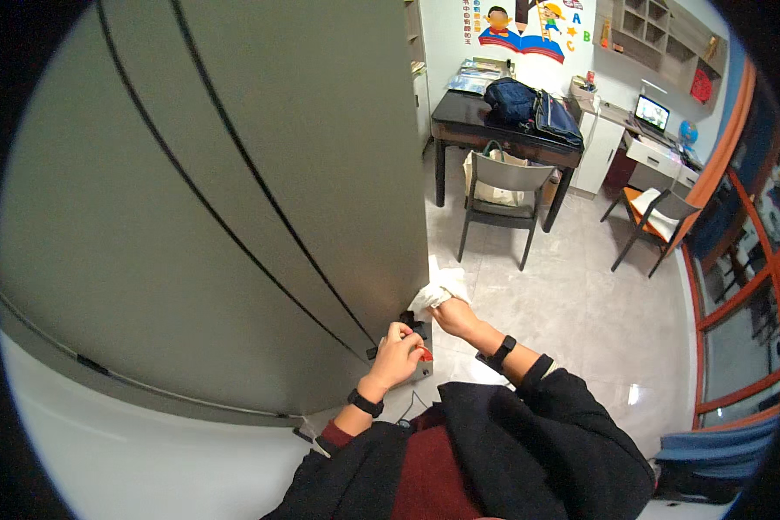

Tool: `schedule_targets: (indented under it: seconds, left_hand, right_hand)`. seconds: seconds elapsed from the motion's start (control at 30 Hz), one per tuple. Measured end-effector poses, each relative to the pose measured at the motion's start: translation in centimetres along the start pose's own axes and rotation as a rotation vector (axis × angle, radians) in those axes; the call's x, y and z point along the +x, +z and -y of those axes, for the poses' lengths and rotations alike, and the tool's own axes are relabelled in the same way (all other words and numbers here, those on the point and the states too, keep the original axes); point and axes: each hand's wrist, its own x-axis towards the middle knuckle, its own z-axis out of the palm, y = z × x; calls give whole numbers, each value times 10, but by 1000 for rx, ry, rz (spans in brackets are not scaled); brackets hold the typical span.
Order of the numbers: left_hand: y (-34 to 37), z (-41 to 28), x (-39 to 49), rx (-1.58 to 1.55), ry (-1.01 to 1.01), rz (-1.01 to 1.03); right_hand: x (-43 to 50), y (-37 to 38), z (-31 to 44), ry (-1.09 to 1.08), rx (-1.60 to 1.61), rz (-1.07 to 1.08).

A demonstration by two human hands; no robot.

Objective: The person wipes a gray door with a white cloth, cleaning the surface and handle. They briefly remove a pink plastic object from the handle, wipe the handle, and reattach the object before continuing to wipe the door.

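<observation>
My right hand [454, 317] grips a crumpled white cloth or paper [447, 286] at the right edge of a tall grey panel [286, 162]. My left hand [396, 361], fingers bent, is just below and left of it, close to the panel's lower corner. A small black fitting [408, 318] shows above the left fingers. A small red piece [426, 355] peeks out beside the fingertips; whether the left hand holds it is hidden. Two black lines [247, 175] run down the panel towards this corner. Each wrist wears a black band.
Beyond the panel stand a dark table [458, 114] with bags [513, 99] and a grey chair [510, 179]. Farther right are a desk with a laptop [652, 114] and a chair with an orange seat [653, 214]. A thin cable [413, 402] lies near my body. Red-framed glass [741, 325] borders the right.
</observation>
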Motion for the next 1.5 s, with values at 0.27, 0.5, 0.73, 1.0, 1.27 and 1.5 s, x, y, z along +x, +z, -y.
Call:
schedule_targets:
  seconds: [0.27,0.5,0.73,1.0,1.27,1.5]
  left_hand:
    - [0,-3,-2,18,-22,-45]
    - [-1,-7,-3,82,-38,-44]
    - [-8,-13,1,43,-93,-45]
    - [-1,-27,1,128,-184,-31]
    - [1,-29,0,134,-267,-70]
    - [9,-23,0,128,-288,-173]
  right_hand:
    - [89,-82,67,-187,26,-216]
    - [80,-62,70,-313,87,-499]
    - [26,-5,3,-133,29,-147]
    - [-1,22,-31,-141,154,-96]
    - [3,21,-40,-208,256,-169]
    - [10,27,-51,-218,287,-127]
